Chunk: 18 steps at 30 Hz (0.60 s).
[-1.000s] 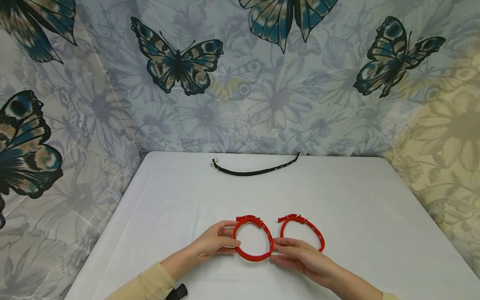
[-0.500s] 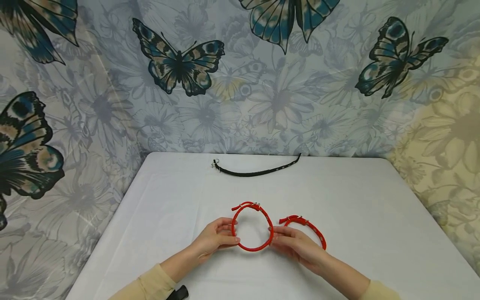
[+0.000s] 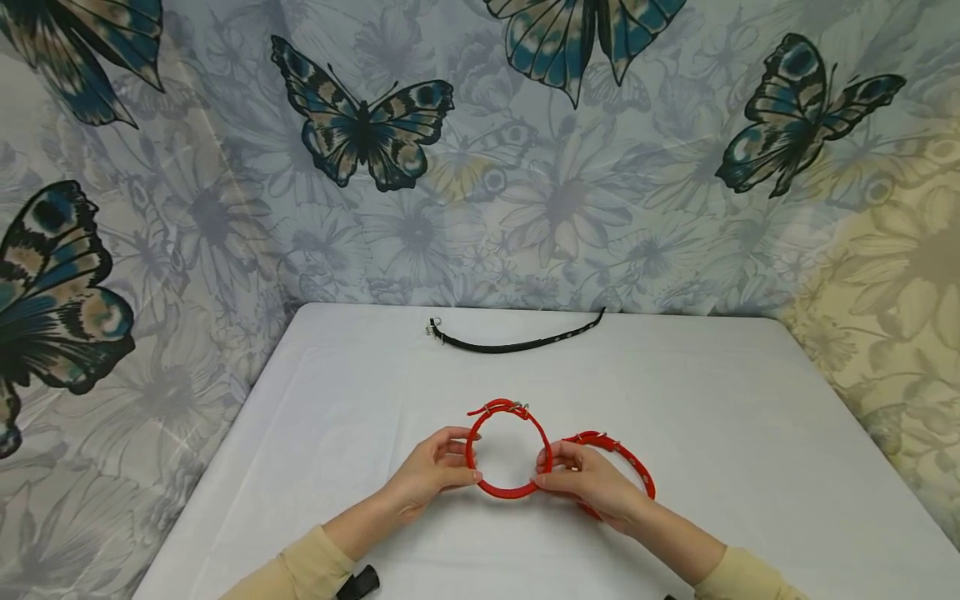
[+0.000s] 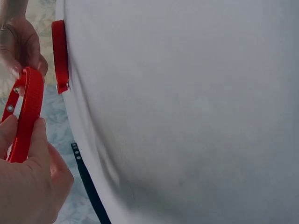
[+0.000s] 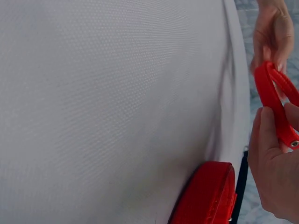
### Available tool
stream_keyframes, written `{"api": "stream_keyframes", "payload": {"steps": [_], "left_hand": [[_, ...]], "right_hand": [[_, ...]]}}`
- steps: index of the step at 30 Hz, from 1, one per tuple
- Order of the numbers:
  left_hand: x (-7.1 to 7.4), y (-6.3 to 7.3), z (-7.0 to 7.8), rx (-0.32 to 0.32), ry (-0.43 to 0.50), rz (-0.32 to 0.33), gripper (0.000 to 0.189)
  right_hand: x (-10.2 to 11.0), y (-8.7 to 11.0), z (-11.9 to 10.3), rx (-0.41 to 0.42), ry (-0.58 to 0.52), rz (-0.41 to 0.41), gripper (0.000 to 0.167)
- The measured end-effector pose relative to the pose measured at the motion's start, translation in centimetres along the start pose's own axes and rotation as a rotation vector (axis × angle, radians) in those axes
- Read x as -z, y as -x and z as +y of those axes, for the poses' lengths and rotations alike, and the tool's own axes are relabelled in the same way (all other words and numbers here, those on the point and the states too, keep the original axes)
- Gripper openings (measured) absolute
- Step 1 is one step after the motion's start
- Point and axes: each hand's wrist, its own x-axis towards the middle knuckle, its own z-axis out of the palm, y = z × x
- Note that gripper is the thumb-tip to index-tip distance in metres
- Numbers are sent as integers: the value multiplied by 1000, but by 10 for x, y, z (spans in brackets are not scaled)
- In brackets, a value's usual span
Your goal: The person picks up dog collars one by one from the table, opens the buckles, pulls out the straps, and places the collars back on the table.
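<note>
Both hands hold a red buckled collar (image 3: 508, 493), closed into a ring, up in front of the person. The left hand (image 3: 431, 475) pinches its left side between thumb and fingers; the right hand (image 3: 592, 485) pinches the right side. Its buckle and loose tail are at the top of the ring, and metal eyelets show on the strap (image 4: 32, 100) in the left wrist view. A second red collar (image 3: 633, 462), also looped, stands on the table behind the right hand, which partly covers it. The right wrist view shows that second collar (image 5: 203, 193) below the hands.
A black collar (image 3: 495, 348) lies stretched out near the back edge of the white-covered table (image 3: 720, 400), its metal buckle at the left end. By the left sleeve is a small black object (image 3: 360, 583). Butterfly-printed cloth (image 3: 412, 242) hangs behind.
The held red collar has been raised off the table toward the person and tilted more upright. The right hand's thumb has come round to the front of the ring.
</note>
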Motion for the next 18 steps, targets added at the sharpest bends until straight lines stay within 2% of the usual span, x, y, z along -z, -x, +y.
{"api": "stream_keyframes", "payload": {"steps": [5, 7, 14, 18], "left_hand": [[4, -1, 3, -55, -118, -4, 54], [5, -1, 4, -65, -137, -10, 53], [7, -4, 2, -60, -180, -24, 44], [8, -4, 3, -69, -274, -9, 36]], "right_hand": [[-1, -2, -1, 26, 11, -20, 30], [-1, -3, -2, 38, 10, -34, 29], [-3, -7, -1, 84, 78, -29, 27], [-2, -8, 1, 118, 125, -32, 24]]}}
